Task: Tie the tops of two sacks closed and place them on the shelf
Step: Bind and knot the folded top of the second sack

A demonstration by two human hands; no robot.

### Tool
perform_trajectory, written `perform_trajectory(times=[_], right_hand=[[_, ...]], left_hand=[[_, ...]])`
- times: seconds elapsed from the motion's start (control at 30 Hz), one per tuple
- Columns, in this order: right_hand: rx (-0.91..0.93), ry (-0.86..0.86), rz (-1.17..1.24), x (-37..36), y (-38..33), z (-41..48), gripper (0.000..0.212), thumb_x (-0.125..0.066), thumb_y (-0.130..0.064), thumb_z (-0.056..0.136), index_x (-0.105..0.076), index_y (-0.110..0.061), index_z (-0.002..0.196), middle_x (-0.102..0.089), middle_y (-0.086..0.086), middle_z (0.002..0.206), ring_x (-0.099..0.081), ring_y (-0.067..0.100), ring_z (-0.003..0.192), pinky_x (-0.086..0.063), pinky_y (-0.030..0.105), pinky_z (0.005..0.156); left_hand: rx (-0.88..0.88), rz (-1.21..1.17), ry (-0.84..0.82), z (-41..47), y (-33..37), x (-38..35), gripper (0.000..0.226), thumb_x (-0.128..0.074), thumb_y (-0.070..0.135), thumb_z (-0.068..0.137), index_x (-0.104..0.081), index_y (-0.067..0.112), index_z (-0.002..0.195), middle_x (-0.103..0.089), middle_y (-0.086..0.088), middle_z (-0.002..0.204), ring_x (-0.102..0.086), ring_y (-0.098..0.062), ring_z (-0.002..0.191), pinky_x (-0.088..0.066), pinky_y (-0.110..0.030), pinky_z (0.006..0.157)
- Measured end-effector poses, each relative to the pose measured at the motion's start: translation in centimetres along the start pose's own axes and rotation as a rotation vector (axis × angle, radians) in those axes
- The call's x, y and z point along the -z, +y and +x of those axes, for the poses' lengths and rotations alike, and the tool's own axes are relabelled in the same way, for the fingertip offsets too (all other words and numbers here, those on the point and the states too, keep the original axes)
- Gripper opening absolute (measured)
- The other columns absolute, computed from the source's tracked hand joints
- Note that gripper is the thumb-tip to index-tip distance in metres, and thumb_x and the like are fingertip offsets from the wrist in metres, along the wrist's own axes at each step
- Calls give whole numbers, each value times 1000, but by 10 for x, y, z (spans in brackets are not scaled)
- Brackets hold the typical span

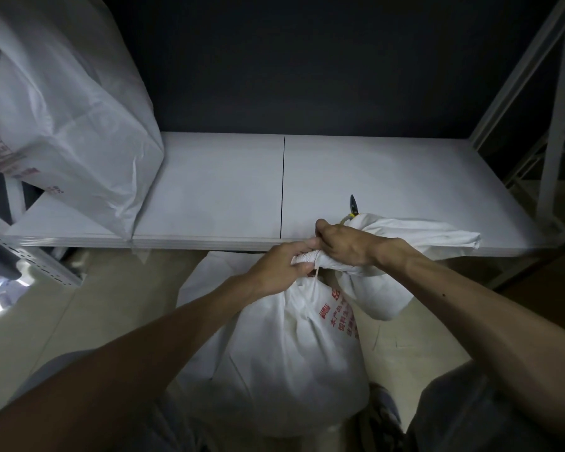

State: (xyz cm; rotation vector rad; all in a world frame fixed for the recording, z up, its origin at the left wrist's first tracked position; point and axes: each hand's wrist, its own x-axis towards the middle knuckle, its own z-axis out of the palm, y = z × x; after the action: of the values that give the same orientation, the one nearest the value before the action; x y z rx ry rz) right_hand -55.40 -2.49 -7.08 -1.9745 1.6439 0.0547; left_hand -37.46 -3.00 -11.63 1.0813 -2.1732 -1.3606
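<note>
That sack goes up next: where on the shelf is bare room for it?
The widest bare patch of the shelf runs from the standing sack at left, across the seam, to the back right. The right front edge is crowded: the floor sack's top, the cutters, and the left hand and right hand gripping its neck.

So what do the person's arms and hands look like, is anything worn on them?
Both are bare. The left hand and right hand have no gloves, rings or watch that I can see, and no sleeve shows on the left forearm or right forearm up to the picture's edge.
</note>
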Motion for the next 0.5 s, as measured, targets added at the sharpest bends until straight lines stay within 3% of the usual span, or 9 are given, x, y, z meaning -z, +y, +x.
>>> perform_trajectory(times=[0.07, 0.2, 0.23, 0.3, 0.4, 0.5], right_hand=[[0, 28, 9, -1, 2, 2, 16, -38, -25, 103, -35, -10, 99, -53, 9, 94, -53, 27, 88, -36, 31, 75], [20, 262, 210, 5, -1, -1, 17, -51, -21, 100, -43, -8, 93, -66, 4, 92, -62, 21, 92, -40, 20, 75], [35, 341, 337, 8, -3, -3, 19, -54, -22, 99, -46, -7, 90, -71, 4, 88, -65, 17, 87, -44, 16, 76], [97, 431, 564, 14, -10, -11, 22, -58, -21, 97, -47, -5, 86, -73, 9, 71, -68, 16, 70, -50, 22, 70], [158, 255, 811, 12, -21, -26, 18, -58, -15, 97, -50, -2, 87, -64, 11, 53, -64, 26, 54, -53, 31, 61], [78, -1, 779, -9, -24, -35, 22, -58, -18, 97, -57, -6, 79, -52, 4, 52, -54, 18, 39, -49, 23, 44]], left_hand=[[23, -5, 37, 0, 0, -3, 45, -59, 7, 94, -59, 23, 136, -62, 14, 128, -55, 3, 118, -35, 2, 91], [81, -24, 66, 5, 1, -2, 27, -60, 12, 94, -72, 19, 117, -73, 5, 101, -67, -7, 93, -48, -17, 81], [85, -22, 72, 5, 1, -2, 22, -60, 12, 93, -74, 16, 110, -72, 6, 93, -65, -7, 86, -48, -21, 77], [102, -23, 90, 7, 3, 1, 14, -60, 13, 93, -73, 10, 96, -69, 1, 83, -63, -12, 78, -45, -27, 72], [143, -84, 108, 10, 3, 5, 15, -63, 19, 90, -73, 8, 93, -72, -8, 85, -67, -20, 80, -50, -32, 73], [140, -62, 120, 11, 1, 7, 22, -60, 21, 80, -67, 0, 81, -61, -9, 70, -54, -16, 67, -41, -33, 66]])
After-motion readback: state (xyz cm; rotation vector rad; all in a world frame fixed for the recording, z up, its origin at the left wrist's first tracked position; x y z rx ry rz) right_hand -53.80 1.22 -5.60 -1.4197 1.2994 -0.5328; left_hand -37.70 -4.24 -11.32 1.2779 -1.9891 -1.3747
